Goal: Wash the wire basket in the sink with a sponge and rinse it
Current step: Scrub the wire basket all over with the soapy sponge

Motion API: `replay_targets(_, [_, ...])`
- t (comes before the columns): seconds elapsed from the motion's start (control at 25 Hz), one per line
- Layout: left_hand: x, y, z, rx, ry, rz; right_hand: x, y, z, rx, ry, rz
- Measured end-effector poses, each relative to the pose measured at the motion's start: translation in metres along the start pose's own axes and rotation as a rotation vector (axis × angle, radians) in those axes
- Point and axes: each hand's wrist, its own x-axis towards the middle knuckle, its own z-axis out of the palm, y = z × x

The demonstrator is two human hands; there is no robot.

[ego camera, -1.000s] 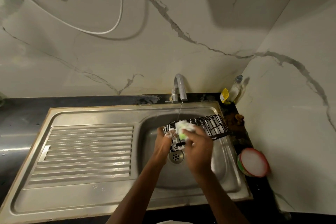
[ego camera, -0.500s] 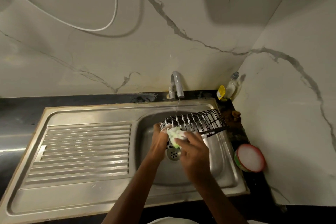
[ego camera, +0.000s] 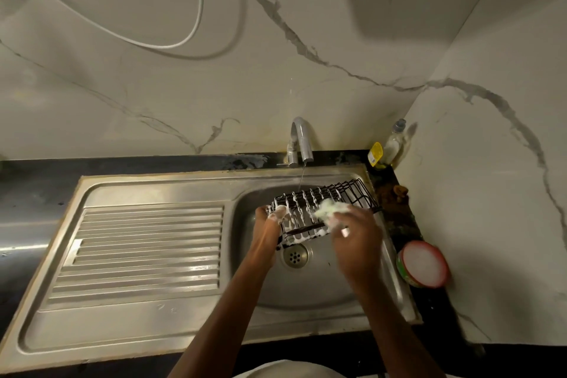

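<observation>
We are gripping the black wire basket (ego camera: 325,209) over the steel sink (ego camera: 322,282) with our left hand (ego camera: 270,225); our right hand (ego camera: 356,239) is pressing the soapy green sponge (ego camera: 333,209) against its wires.

The right hand (ego camera: 357,242) has slid the sponge (ego camera: 331,209) rightward along the wire basket (ego camera: 325,202), away from the left hand (ego camera: 270,230)

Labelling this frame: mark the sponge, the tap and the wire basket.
sponge (ego camera: 333,209), head view, foamy green top.
tap (ego camera: 302,138), head view, curved metal spout.
wire basket (ego camera: 352,193), head view, bare black wires at its right end.
</observation>
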Motion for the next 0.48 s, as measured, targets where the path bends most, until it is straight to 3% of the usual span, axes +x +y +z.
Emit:
replay_targets(0.12, [0.004, 0.0, 0.0, -0.018, 0.005, -0.031, 0.01, -0.001, -0.002, 0.073, 0.06, 0.188])
replay_targets(0.24, [0.003, 0.002, 0.004, -0.026, 0.01, -0.029, -0.013, -0.041, 0.009, 0.271, -0.103, 0.016])
replay_targets(0.32, [0.002, 0.001, 0.002, -0.033, -0.006, -0.027, -0.006, -0.029, 0.007, 0.229, -0.119, -0.058])
replay_targets(0.48, [0.001, -0.004, -0.005, -0.004, -0.008, 0.004, 0.031, 0.022, -0.006, -0.044, 0.016, 0.197])
